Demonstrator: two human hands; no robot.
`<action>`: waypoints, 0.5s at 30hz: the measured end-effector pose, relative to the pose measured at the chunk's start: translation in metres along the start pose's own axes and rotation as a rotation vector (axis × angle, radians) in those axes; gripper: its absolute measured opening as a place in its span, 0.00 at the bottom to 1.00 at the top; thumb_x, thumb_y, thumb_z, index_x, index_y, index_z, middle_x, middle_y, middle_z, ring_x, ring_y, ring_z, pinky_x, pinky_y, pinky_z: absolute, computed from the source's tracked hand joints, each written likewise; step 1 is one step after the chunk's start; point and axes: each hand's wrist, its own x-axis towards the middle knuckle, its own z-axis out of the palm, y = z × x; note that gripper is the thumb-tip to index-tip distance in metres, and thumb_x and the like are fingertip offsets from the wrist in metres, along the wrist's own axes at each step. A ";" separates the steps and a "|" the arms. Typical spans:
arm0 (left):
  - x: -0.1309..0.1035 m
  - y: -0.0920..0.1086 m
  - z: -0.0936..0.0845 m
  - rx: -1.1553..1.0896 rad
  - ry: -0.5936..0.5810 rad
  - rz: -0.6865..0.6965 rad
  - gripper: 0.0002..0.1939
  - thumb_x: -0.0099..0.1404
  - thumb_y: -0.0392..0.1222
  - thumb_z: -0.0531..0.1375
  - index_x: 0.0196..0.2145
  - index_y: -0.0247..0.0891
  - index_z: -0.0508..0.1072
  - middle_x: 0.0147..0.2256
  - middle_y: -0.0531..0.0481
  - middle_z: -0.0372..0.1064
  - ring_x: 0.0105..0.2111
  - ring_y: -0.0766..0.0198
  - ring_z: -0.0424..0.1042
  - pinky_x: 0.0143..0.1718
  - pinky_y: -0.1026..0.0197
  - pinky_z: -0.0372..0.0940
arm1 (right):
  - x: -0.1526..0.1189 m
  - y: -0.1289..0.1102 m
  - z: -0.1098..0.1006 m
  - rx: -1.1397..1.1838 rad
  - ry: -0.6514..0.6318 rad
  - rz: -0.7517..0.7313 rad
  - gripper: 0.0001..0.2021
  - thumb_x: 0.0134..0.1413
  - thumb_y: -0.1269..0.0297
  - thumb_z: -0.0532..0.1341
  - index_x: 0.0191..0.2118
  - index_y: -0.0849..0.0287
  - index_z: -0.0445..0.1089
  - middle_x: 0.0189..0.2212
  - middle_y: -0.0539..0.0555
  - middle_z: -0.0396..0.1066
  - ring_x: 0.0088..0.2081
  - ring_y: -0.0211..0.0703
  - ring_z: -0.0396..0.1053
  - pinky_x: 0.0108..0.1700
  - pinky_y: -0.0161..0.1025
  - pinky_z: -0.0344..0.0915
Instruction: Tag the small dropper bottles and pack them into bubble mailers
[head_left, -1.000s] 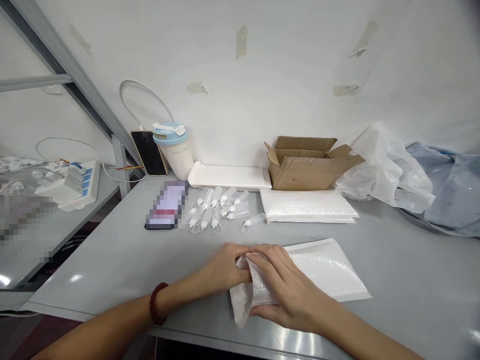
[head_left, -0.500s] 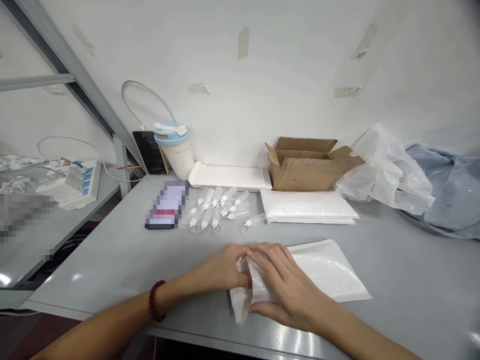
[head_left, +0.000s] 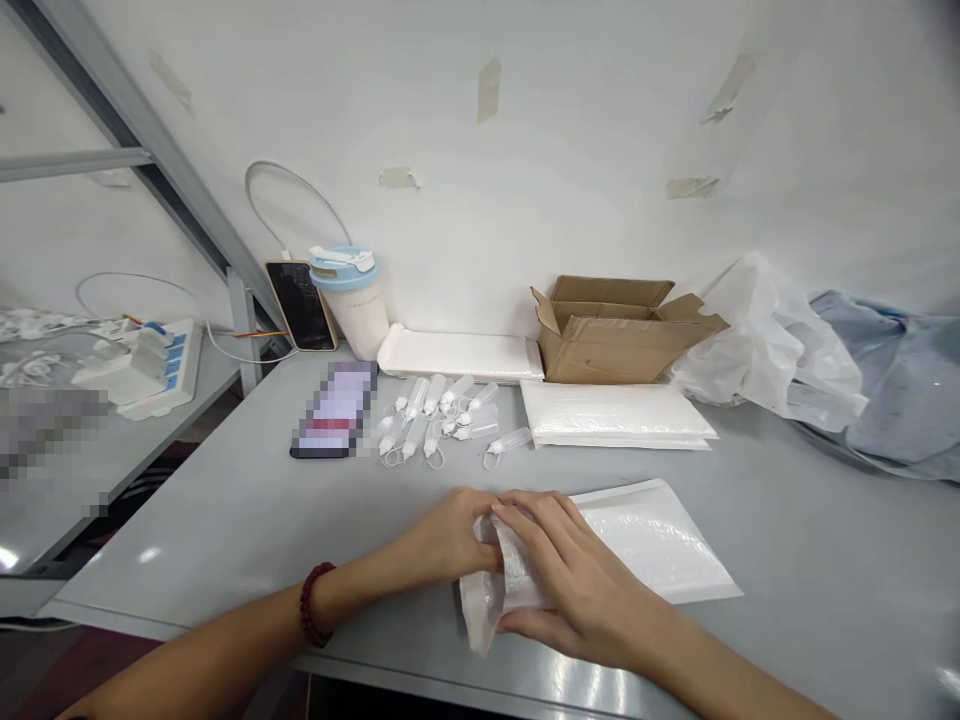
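A white bubble mailer [head_left: 649, 540] lies on the grey table with its open end towards the left. My left hand [head_left: 465, 535] is at that mouth, its fingers reaching inside, where the mailer's wall hides the tips. Across the top of the mailer, my right hand [head_left: 574, 580] grips the edge of the opening between thumb and fingers. Beyond my hands lie several small clear dropper bottles [head_left: 435, 415] with white caps. One bottle [head_left: 511, 441] sits apart from the rest, near a stack of white bubble mailers [head_left: 619, 415].
An open cardboard box [head_left: 622, 345] stands against the wall, beside a white plastic bag [head_left: 780, 350]. A lidded cup [head_left: 356, 310], a leaning phone [head_left: 304, 305] and a flat-lying phone [head_left: 335, 410] are at the back left. White packs [head_left: 465, 353] lie between cup and box.
Hardly anything differs. Both hands stay at the mailer's mouth with only a very slight shift, and the mailer keeps its place.
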 end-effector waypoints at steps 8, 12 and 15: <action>0.001 0.002 -0.019 -0.096 0.022 -0.171 0.08 0.49 0.40 0.63 0.23 0.33 0.68 0.21 0.57 0.57 0.25 0.70 0.55 0.24 0.67 0.51 | -0.005 0.011 -0.002 -0.085 -0.062 0.098 0.33 0.50 0.65 0.59 0.61 0.68 0.50 0.53 0.68 0.61 0.54 0.59 0.56 0.52 0.58 0.56; 0.002 0.005 -0.022 -0.187 -0.079 -0.212 0.09 0.47 0.39 0.63 0.28 0.34 0.71 0.24 0.56 0.61 0.26 0.68 0.59 0.27 0.67 0.54 | -0.004 0.011 0.003 -0.120 -0.036 0.095 0.33 0.48 0.69 0.58 0.61 0.69 0.51 0.50 0.67 0.62 0.51 0.58 0.58 0.50 0.56 0.58; 0.002 0.003 -0.017 -0.081 -0.050 -0.134 0.07 0.48 0.40 0.62 0.25 0.34 0.69 0.22 0.57 0.59 0.25 0.68 0.57 0.26 0.67 0.52 | -0.004 0.009 0.006 -0.148 -0.029 0.081 0.31 0.49 0.70 0.57 0.60 0.67 0.52 0.48 0.66 0.64 0.49 0.57 0.60 0.49 0.55 0.58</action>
